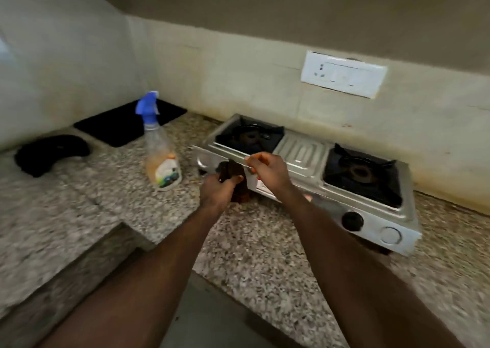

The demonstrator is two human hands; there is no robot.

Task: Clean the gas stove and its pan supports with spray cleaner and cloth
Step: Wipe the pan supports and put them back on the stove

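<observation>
From the head camera I see my left hand (220, 191) near the middle of the frame, clenched around a bunched dark brown cloth (233, 171). My right hand (267, 172) sits just at its 3 o'clock, fingers curled and thumb pinched in. The view is blurred there, and I cannot tell whether it nips the cloth's top corner or the stove's front lip.

The steel two-burner gas stove (302, 151) stands on the speckled granite surface (252, 255), running from the hands toward 4 o'clock. It carries one black pan support (249, 135) over the left burner and another pan support (363, 172) over the right. A black knob (352, 220) shows on its front panel.

The spray bottle (161, 159), with a blue trigger head, stands upright at 9 o'clock of the hands, apart from the stove. At its 11 o'clock lies a black mat (130, 125). A white socket plate (343, 74) is on the wall at 12 o'clock of the right burner.
</observation>
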